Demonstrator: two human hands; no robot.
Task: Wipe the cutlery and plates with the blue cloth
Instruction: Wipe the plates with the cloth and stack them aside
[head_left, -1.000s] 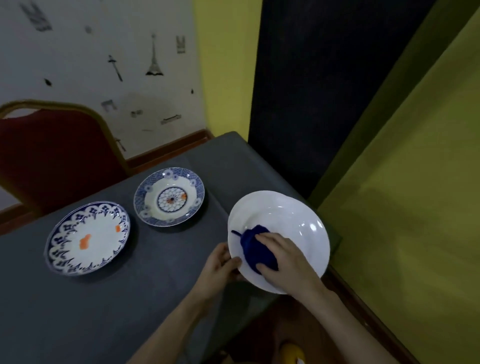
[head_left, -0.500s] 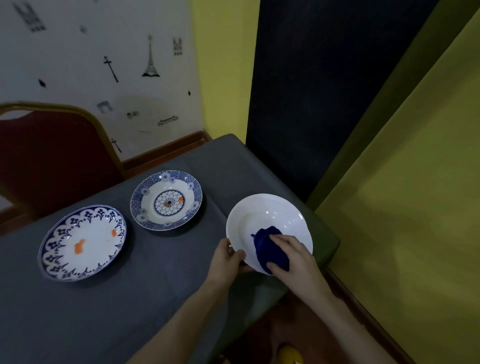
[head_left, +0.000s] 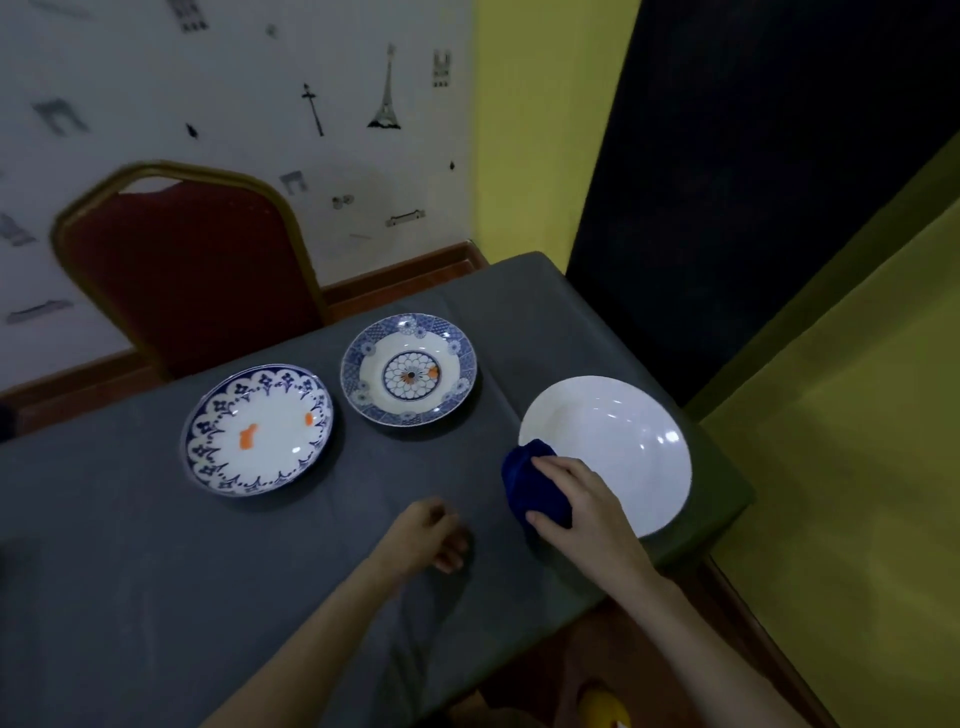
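Head view, the only one we have. Grey table (head_left: 156, 597) carries three plates. White plate (head_left: 618, 441) lies flat near the table's right corner; its face looks free of marks. Our right hand (head_left: 576, 499) holds the bunched blue cloth (head_left: 530, 483), fingers curled round it, at the plate's near-left rim. Our left hand (head_left: 431, 535) rests on the table just left of the cloth, fingers loosely curled, holding nothing.

Scalloped plate (head_left: 258, 428) at left shows two orange smears; patterned plate (head_left: 409, 369) behind the middle shows one small orange spot. We see no cutlery.

Handling, as we judge it: plates look glazed, so stiff, slick, breakable and moderately heavy. We would take one by the rim, thumb on top, fingers beneath, or pin it flat with the free hand. The cloth is soft and light; a wad in the fist gives pressure for the smears.
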